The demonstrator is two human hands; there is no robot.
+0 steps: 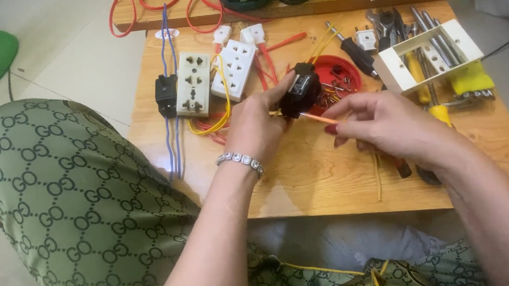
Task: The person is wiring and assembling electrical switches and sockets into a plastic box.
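Two hands over low wooden table (pixel 310 181), pale tiled floor (pixel 65 49), left hand (pixel 259 126) fingers clamped on black socket part (pixel 301 93), right hand (pixel 380 123) fingers pinching orange wire (pixel 319 118)

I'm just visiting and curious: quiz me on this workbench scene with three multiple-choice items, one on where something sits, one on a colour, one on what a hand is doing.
1. Where is the red lid with the small screws?
A. On the wooden table, behind the hands
B. On the floor
C. On the person's knee

2. What colour is the part held in the left hand?
A. White
B. Black
C. Green

3. What is the right hand doing?
A. Resting flat on the table
B. Gripping a screwdriver
C. Pinching a thin orange wire that runs to the black part

Answers: 1 A, the lid lies on the tabletop just beyond the black part. 2 B, the part between the left fingers is black. 3 C, the right fingertips close on the orange wire.
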